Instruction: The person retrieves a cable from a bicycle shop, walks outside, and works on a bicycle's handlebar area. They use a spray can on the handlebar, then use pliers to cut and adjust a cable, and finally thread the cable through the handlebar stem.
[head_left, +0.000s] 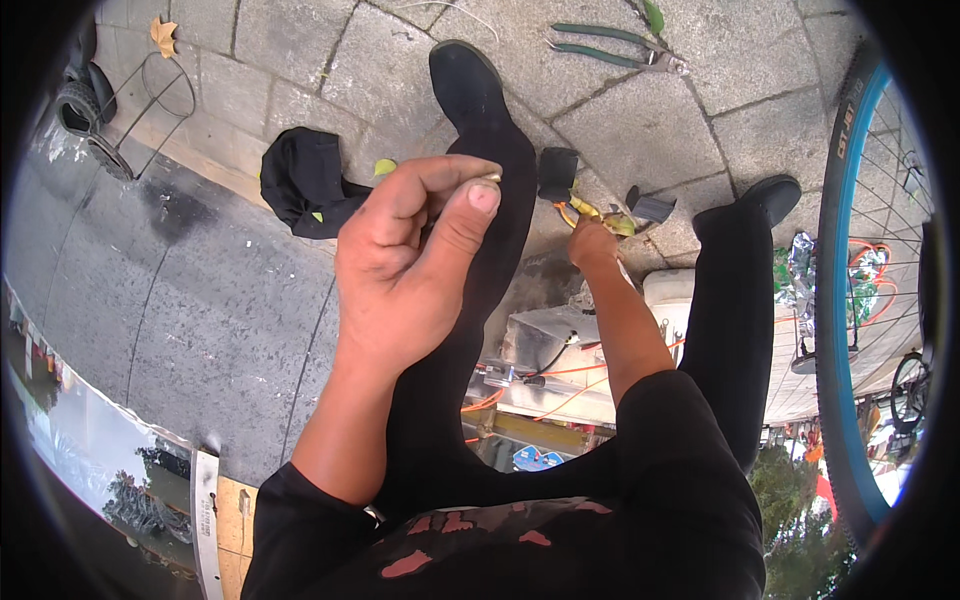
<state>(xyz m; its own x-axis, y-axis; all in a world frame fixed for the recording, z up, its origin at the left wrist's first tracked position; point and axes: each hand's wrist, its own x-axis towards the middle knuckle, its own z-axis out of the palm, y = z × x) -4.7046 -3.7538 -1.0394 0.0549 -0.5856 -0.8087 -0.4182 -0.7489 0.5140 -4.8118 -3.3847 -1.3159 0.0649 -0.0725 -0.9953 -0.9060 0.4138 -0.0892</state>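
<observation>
My left hand (409, 255) is raised in front of my left leg. Its thumb and bent forefinger pinch a tiny brass-coloured piece (493, 178), mostly hidden by the fingertips. Down near the paving, my right hand (592, 241) reaches between my legs to a yellow item (583, 207) with an orange cord-like loop. Its fingers are small in the picture and partly hidden, so I cannot tell whether they grip it. Close by lie a black block-like piece (559, 172) and a dark ribbed piece (651, 206).
Green-handled cutting pliers (615, 49) lie on the paving ahead. Black cloth (304, 176) lies beside my left leg. At right stands a bicycle wheel (832, 300) with a blue rim. A wire-framed stand (154, 97) is at the far left. Orange cords (574, 370) trail below my right arm.
</observation>
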